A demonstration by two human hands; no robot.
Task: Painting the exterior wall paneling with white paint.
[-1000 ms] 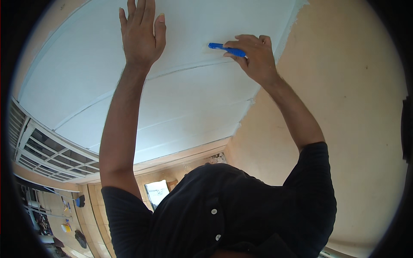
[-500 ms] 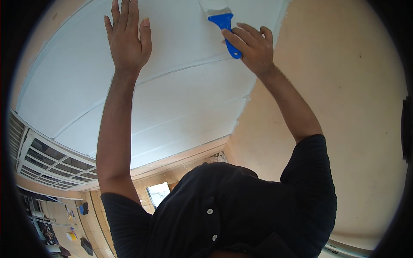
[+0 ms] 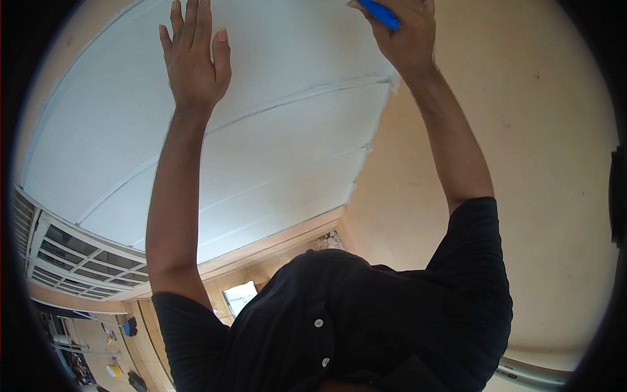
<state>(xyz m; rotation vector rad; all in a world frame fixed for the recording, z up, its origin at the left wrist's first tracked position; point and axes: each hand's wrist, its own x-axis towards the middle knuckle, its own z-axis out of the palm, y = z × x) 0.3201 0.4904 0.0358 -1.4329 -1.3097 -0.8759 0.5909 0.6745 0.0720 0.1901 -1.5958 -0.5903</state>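
My left hand (image 3: 197, 68) lies against the white ceiling panels (image 3: 281, 147), fingers stretched out and a little apart, with nothing in it. At the upper edge, my right hand (image 3: 410, 39) is wrapped round the blue handle of a putty knife (image 3: 381, 13). Only part of that handle shows; the blade is out of the picture. The right hand is close to the line where the ceiling meets the tan wall (image 3: 509, 170). Putty-like seams run across the ceiling, and its edge along the wall looks ragged.
A white-framed window with bars (image 3: 85, 255) is at the left. Far below, a bright rectangular panel or opening (image 3: 240, 297) shows past my shirt. At lower left are a yellow-and-white container (image 3: 115, 370), a blue item (image 3: 130, 326) and mixed clutter. A pale tube-like fixture (image 3: 532, 374) sits at lower right.
My right hand has moved up and to the right with the putty knife, whose blade has left the picture. The left hand has stayed in place.
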